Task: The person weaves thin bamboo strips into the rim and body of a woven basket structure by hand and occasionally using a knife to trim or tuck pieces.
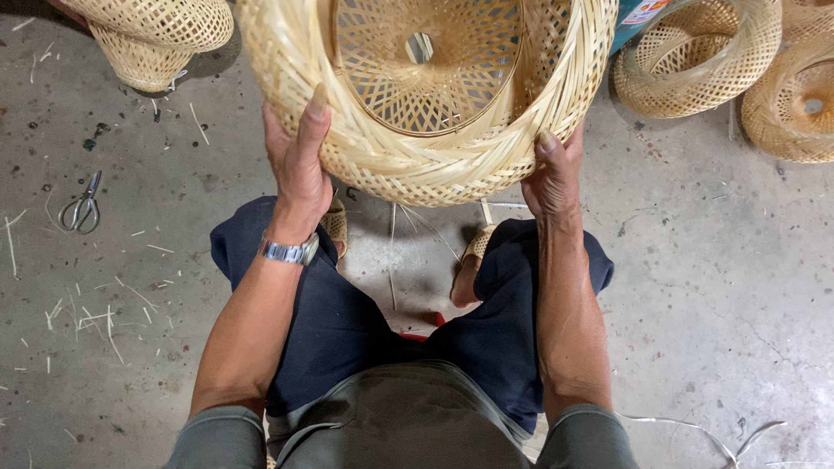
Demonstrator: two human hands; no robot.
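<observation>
I hold a large woven bamboo basket shade (434,95) in front of me above my knees, its open mouth facing me and a round hole at its far centre. My left hand (300,161) grips its thick plaited rim on the left, thumb up along the weave; a metal watch is on that wrist. On the lower right of the rim my right hand (552,174) clasps the edge. Both hands are shut on the basket.
Scissors (82,204) lie on the concrete floor at the left among bamboo slivers (104,317). More woven baskets stand at top left (152,35) and top right (695,56), with another at the right edge (795,104). A thin strip (712,434) curls at bottom right.
</observation>
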